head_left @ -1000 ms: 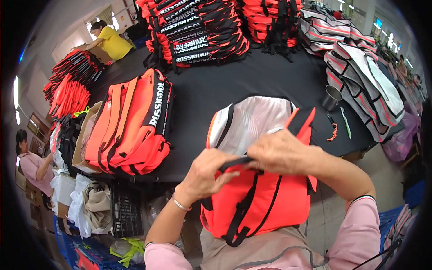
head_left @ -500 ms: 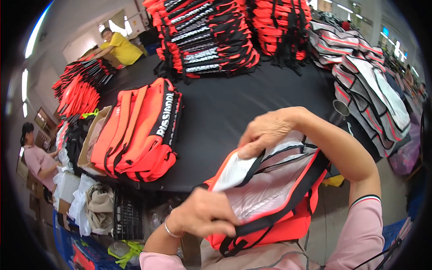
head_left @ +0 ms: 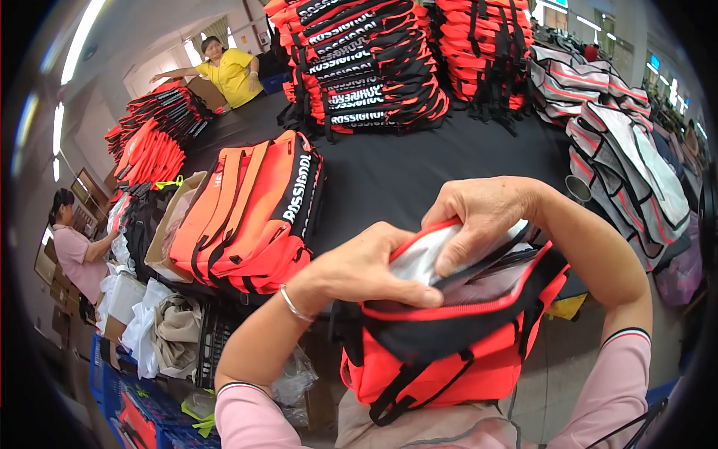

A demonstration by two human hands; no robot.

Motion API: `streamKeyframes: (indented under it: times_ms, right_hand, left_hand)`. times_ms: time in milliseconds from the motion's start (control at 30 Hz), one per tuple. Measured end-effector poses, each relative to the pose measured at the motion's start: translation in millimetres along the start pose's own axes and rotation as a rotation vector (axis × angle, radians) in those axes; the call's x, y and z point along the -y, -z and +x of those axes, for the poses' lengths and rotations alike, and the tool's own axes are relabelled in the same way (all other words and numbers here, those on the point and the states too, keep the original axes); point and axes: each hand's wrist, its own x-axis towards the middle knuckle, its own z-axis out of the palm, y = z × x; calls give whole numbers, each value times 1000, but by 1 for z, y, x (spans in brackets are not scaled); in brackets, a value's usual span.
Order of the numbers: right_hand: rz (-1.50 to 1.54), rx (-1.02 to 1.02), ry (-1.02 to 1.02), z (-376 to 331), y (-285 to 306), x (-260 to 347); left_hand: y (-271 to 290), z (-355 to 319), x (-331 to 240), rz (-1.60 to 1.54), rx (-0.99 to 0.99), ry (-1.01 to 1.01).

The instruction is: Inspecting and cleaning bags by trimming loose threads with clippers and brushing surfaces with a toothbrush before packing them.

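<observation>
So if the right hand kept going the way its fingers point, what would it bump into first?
Its fingers point down-left into the open orange bag, so the right hand would probably meet the bag's pale lining first, then the left hand close beside it. Depth is hard to judge.

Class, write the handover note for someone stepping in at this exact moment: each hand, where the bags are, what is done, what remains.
Left hand: grips the near rim of the orange bag, thumb along the opening.
Right hand: fingers inside the opening, pulling the silver lining up.
Bag: held against the body, below the black table edge.
Done: bag open; a stack of orange bags lies on the table, left.
Left: bag still in hand, not on any stack.
</observation>
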Motion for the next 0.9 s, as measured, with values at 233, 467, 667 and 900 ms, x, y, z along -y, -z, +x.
streamKeyframes:
  times_ms: [233,467,667,900]
  right_hand:
    - [239,371,170,-9,-12,10]
    - [83,-82,155,-5,-11,5]
    - [-411,-822,353,32,-28,-28]
    - [-985,-1231,563,36,-51,-56]
  left_hand:
    - [-15,-26,-31,-160,193,140]
    - [5,-9,-13,382,-270,-9]
    - [10,26,40,749,-794,-331]
    - [-7,24,67,989,-941,-698]
